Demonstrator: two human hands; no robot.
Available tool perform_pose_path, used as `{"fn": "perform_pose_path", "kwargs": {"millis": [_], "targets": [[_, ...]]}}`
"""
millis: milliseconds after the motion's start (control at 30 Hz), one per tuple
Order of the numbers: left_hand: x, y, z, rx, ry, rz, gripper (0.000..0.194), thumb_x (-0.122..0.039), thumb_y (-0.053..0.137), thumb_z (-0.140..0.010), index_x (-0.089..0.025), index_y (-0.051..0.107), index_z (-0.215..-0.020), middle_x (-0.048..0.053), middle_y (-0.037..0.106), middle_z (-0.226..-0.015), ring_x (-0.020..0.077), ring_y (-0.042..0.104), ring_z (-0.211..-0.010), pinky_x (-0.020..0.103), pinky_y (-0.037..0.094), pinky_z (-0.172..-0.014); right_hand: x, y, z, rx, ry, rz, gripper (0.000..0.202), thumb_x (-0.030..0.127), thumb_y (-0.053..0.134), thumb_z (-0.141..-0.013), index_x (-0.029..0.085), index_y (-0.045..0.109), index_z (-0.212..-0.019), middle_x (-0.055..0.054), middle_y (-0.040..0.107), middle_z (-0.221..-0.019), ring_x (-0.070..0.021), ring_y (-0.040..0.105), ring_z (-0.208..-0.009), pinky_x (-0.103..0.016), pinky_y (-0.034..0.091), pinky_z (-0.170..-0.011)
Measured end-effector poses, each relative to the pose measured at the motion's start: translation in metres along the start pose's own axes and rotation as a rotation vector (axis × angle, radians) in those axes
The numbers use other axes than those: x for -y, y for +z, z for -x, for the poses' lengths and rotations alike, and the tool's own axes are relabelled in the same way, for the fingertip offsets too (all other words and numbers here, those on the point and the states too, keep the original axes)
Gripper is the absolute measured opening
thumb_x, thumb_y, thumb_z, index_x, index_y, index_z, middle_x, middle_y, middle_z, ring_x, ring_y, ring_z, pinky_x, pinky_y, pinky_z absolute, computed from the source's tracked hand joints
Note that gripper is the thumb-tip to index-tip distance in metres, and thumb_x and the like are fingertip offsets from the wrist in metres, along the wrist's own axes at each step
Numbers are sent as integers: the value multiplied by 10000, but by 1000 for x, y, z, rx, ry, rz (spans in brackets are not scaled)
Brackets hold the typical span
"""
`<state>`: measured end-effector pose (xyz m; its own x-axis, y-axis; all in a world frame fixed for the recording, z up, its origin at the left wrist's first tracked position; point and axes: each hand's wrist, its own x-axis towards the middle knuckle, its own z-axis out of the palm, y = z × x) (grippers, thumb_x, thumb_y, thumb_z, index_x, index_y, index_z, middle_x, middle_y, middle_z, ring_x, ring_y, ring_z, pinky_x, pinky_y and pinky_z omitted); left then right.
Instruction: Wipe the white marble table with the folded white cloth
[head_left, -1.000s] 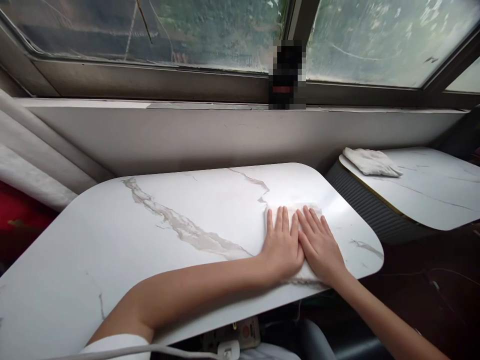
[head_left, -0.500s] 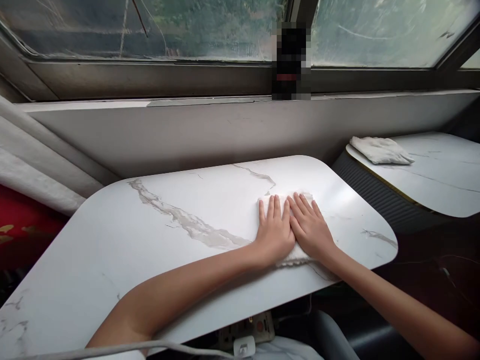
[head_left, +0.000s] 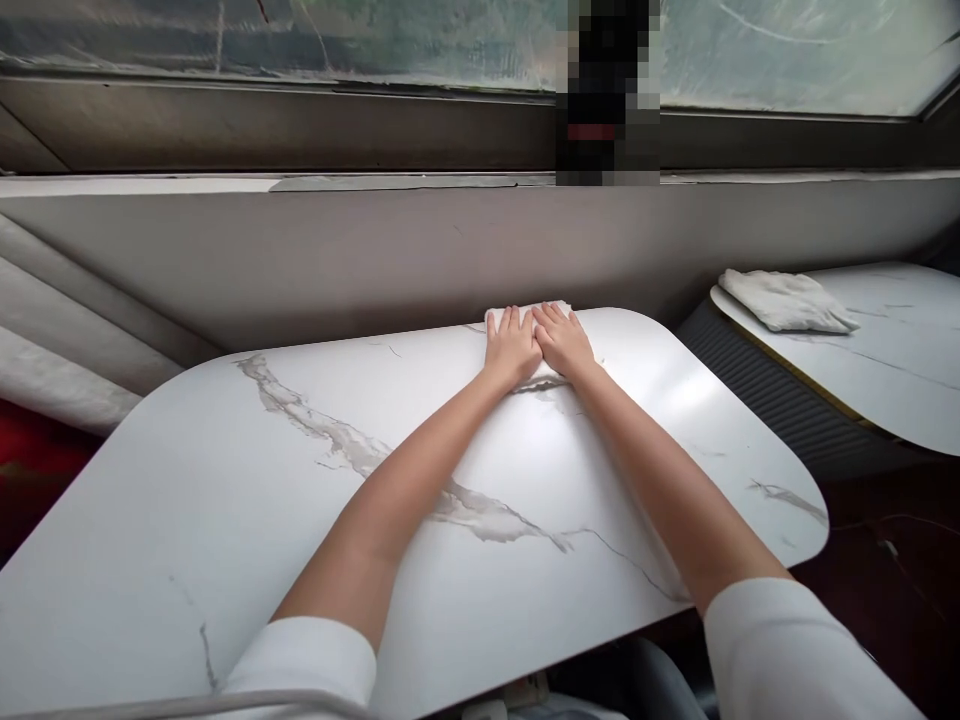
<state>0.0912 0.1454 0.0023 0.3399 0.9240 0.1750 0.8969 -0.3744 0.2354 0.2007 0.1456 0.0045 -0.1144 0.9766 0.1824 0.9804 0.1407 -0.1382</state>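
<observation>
A folded white cloth (head_left: 541, 380) lies at the far edge of a white table (head_left: 360, 600) with grey marble veins. My left hand (head_left: 513, 345) rests flat on the cloth's left part, its fingers stretched toward the wall. Beside it, touching it, my right hand (head_left: 564, 342) presses flat on the right part of the same cloth. Both palms face down, and much of the cloth is hidden under them.
Behind the table runs a pale wall (head_left: 337, 260) below a window. A second marbled table (head_left: 915, 370) stands at the right with another white cloth (head_left: 787, 300) on it. A light curtain (head_left: 60, 320) hangs at the left, and a cable crosses the lower left.
Both hands have slid the cloth away from me, from the table's near right middle to its far edge. My arms are now stretched out straighter, and the view has shifted slightly.
</observation>
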Motion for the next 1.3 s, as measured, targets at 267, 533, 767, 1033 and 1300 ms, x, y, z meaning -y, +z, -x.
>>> {"fn": "perform_pose_path", "kwargs": {"millis": [267,533,767,1033,1300], "targets": [[5,3,-7,-33,-17,-21,507,-279,214,-959,-111,317,-1426,125,279,-1503,201,193,-1399,442,62,-1142,1,1,-9,-36,-26,2,533,182,211,-898,84,384,-1392,-131,354,-1475,-224,277,-1371,-445,199,-1110],[-9,-2,35,-33,-30,-37,523,-287,240,-953,-82,307,-1430,153,271,-1500,234,182,-1402,471,78,-1138,4,-7,28,22,-43,-43,536,204,215,-907,112,369,-1413,-94,308,-1500,-194,231,-1391,-412,196,-1124],[-30,-10,129,-60,40,-61,545,-287,260,-946,-33,287,-1428,192,275,-1488,300,169,-1397,527,84,-1127,23,-18,118,41,-145,-68,541,242,212,-924,69,355,-1416,-119,269,-1505,-222,176,-1403,-444,162,-1142],[-20,-35,227,-22,247,-46,559,-317,280,-957,-30,253,-1436,190,224,-1506,299,87,-1410,542,60,-1132,67,-24,217,-5,-128,-401,537,319,233,-950,121,306,-1443,-76,212,-1525,-184,105,-1414,-457,113,-1163],[-6,-54,272,44,267,-12,565,-267,310,-953,-38,187,-1455,197,144,-1523,310,2,-1407,574,64,-1121,83,-38,246,149,-180,-736,580,377,369,-941,295,171,-1480,25,180,-1539,-201,55,-1419,-491,100,-1162]]}}
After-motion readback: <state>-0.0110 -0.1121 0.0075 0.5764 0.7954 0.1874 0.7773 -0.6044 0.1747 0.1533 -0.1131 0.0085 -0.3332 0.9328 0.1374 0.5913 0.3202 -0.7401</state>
